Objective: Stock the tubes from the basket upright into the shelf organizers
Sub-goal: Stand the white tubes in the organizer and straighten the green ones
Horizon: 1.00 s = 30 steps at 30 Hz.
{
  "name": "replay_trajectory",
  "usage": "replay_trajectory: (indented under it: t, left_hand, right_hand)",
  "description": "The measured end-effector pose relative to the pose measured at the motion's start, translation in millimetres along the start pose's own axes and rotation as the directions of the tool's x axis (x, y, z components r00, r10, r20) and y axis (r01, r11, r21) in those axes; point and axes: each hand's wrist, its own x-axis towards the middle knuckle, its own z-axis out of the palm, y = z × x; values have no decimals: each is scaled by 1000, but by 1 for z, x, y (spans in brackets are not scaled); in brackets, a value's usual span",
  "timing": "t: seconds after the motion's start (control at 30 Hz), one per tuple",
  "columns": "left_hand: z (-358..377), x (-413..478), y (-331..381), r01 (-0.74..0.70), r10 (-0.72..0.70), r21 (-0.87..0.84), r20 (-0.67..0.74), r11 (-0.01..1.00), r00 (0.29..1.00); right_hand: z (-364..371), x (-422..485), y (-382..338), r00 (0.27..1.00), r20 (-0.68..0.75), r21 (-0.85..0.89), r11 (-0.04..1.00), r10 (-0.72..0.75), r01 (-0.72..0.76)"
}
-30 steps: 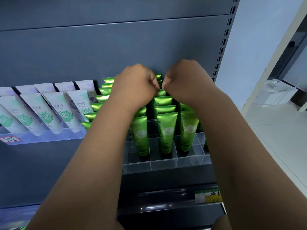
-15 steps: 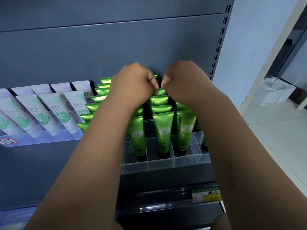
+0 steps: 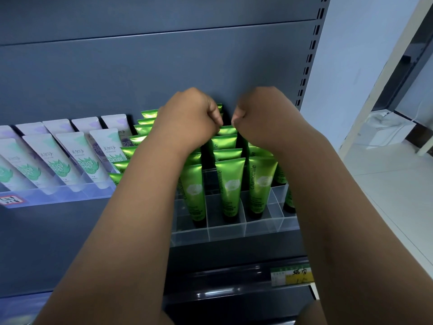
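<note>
Left hand (image 3: 189,118) curled into fist, right hand (image 3: 262,118) likewise, knuckles near each other above rear rows of green Chamomile tubes (image 3: 229,184). Fingers hidden; possibly pinching tube top between them, cannot tell. Tubes stand upright in clear divided organizer (image 3: 234,231). Pale tubes (image 3: 77,156) lean in neighbouring tray at left.

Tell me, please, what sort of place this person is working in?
Most likely a shop aisle: a grey metal retail shelf with slotted uprights, clear organizers holding rows of green tubes, and a price label on the shelf edge below.
</note>
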Motion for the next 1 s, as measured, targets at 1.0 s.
replay_trajectory:
  t: [1.0]
  left_hand:
    - [-4, 6, -12, 99, -110, -70, -190, 993, 975]
  right_hand:
    - [7, 8, -12, 994, -99, 57, 997, 55, -49]
